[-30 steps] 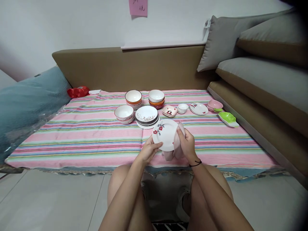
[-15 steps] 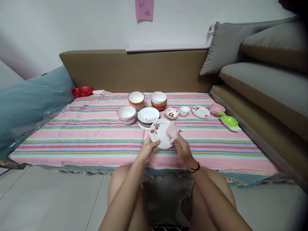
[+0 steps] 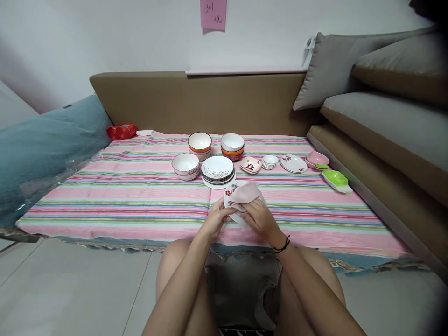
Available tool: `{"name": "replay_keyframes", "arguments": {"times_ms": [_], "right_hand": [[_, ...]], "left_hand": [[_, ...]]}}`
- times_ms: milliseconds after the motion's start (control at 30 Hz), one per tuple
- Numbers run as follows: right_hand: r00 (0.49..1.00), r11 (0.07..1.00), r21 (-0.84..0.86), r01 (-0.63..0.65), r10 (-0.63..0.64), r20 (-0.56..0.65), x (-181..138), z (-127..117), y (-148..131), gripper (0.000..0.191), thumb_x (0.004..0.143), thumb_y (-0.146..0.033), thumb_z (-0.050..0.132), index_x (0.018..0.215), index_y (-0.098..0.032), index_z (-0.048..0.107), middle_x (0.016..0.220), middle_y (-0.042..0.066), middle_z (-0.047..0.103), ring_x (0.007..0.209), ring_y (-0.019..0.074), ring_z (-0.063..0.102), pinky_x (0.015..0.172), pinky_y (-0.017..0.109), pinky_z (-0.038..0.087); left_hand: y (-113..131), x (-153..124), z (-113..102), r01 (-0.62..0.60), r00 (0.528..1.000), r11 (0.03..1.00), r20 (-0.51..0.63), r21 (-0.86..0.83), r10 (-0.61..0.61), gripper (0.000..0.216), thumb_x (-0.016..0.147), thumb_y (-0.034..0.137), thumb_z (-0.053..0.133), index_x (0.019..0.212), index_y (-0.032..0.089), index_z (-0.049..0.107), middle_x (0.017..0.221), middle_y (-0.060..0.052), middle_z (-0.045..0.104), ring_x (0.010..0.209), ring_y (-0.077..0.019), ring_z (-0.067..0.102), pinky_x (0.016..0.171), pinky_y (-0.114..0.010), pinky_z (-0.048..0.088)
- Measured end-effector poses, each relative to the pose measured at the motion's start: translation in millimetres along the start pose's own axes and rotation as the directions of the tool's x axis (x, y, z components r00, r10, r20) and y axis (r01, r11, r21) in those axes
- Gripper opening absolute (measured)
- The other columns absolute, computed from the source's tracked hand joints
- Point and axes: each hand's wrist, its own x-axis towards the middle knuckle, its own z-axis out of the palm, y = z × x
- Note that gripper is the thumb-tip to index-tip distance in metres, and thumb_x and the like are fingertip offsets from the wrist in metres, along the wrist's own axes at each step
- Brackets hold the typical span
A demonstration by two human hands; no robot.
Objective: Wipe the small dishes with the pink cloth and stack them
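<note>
A white plate with red flowers (image 3: pixel 239 218) is gripped at its left edge by my left hand (image 3: pixel 217 218), thumb on top. My right hand (image 3: pixel 259 215) presses a pale pink cloth (image 3: pixel 248 192) onto the plate's face. The cloth covers much of the plate, flowers included. Just beyond the plate stands a stack of plates (image 3: pixel 217 168), the top one white with a dark rim and a grey floral pattern.
Bowl stacks (image 3: pixel 199 142) (image 3: pixel 232 143) and another bowl (image 3: pixel 185 165) stand behind. Rightward lie square dishes (image 3: pixel 251 164), small saucers (image 3: pixel 269 161), flowered plates (image 3: pixel 293 163), pink bowls (image 3: pixel 318 159) and a green dish (image 3: pixel 336 179). Cushions (image 3: pixel 385 116) border the right.
My right hand has moved left and inward over the plate, and the cloth now spreads across more of it. The plate has shifted slightly down and right.
</note>
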Motion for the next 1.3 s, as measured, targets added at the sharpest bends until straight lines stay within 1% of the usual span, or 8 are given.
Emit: {"name": "replay_keyframes", "arguments": {"times_ms": [267,367,500,667,867,1100,1167,1300], "right_hand": [[0.998,0.994,0.095,0.06,-0.061,0.002,7,-9,-6,0.029,0.092,-0.023,0.042,0.113,-0.021,0.062,0.106,0.009,0.066,0.103,0.0237,0.056,0.09,0.043,0.046],[0.999,0.996,0.089,0.011,-0.006,-0.053,6,-8,-5,0.024,0.091,-0.023,0.045,0.106,-0.022,0.064,0.097,0.008,0.066,0.094,0.0226,0.056,0.083,0.039,0.048],[0.998,1.0,0.015,0.007,-0.006,-0.061,5,-6,-1,0.021,0.088,-0.026,0.052,0.105,-0.022,0.065,0.099,0.009,0.061,0.096,0.0234,0.054,0.084,0.04,0.046],[0.99,0.991,-0.116,-0.064,0.049,-0.132,4,-2,2,0.018,0.088,-0.03,0.052,0.096,-0.019,0.065,0.103,0.012,0.053,0.097,0.0265,0.049,0.084,0.044,0.044],[0.963,0.975,-0.13,-0.181,0.149,-0.223,3,3,4,0.021,0.091,-0.018,0.041,0.092,-0.018,0.062,0.099,0.012,0.053,0.094,0.0257,0.047,0.081,0.042,0.042],[0.986,0.994,-0.048,-0.099,0.092,-0.138,2,2,-3,0.015,0.089,-0.022,0.048,0.087,-0.018,0.062,0.083,0.007,0.053,0.077,0.0203,0.05,0.068,0.034,0.043],[0.988,0.996,-0.056,-0.072,0.064,-0.139,2,3,-5,0.018,0.09,-0.02,0.046,0.083,-0.019,0.063,0.077,0.006,0.053,0.072,0.0189,0.05,0.064,0.032,0.042],[0.975,0.998,-0.014,-0.062,0.057,-0.216,1,5,-7,0.02,0.092,-0.015,0.044,0.098,-0.02,0.062,0.087,0.006,0.06,0.083,0.0191,0.056,0.071,0.031,0.045]], "left_hand": [[-1,5,-1,-0.11,0.987,0.99,-0.129,-0.093,0.098,0.046,0.054,0.013,0.074,0.097,0.017,0.059,0.08,0.0,0.064,0.065,-0.0114,0.054,0.059,-0.021,0.04],[-2,4,-2,-0.072,0.994,0.997,-0.078,-0.011,0.071,0.041,0.056,0.01,0.068,0.095,0.017,0.06,0.072,0.003,0.061,0.058,-0.0091,0.049,0.055,-0.021,0.035],[-3,0,1,-0.015,1.0,0.998,0.02,0.057,0.014,0.041,0.057,0.01,0.067,0.097,0.016,0.062,0.078,0.001,0.064,0.066,-0.0111,0.053,0.061,-0.022,0.038],[-7,-3,4,0.035,0.998,0.997,0.052,0.071,-0.038,0.036,0.059,0.011,0.068,0.095,0.016,0.063,0.079,0.0,0.064,0.071,-0.013,0.056,0.065,-0.022,0.042],[-9,-3,5,0.005,0.999,0.999,0.051,0.035,-0.006,0.039,0.066,0.021,0.073,0.104,0.019,0.062,0.099,-0.004,0.066,0.083,-0.0171,0.059,0.073,-0.027,0.046],[-9,-4,5,0.057,0.997,0.997,0.05,0.049,-0.059,0.04,0.061,0.023,0.077,0.098,0.015,0.064,0.084,-0.003,0.066,0.071,-0.0147,0.057,0.066,-0.024,0.043],[-12,-2,4,0.062,0.997,0.998,0.047,0.028,-0.063,0.039,0.063,0.031,0.077,0.097,0.014,0.065,0.08,-0.003,0.065,0.069,-0.014,0.056,0.064,-0.024,0.042],[-18,2,4,0.03,0.999,0.999,0.013,-0.017,-0.03,0.043,0.073,0.049,0.068,0.099,0.015,0.066,0.08,-0.003,0.064,0.068,-0.0124,0.053,0.062,-0.022,0.04]]}}
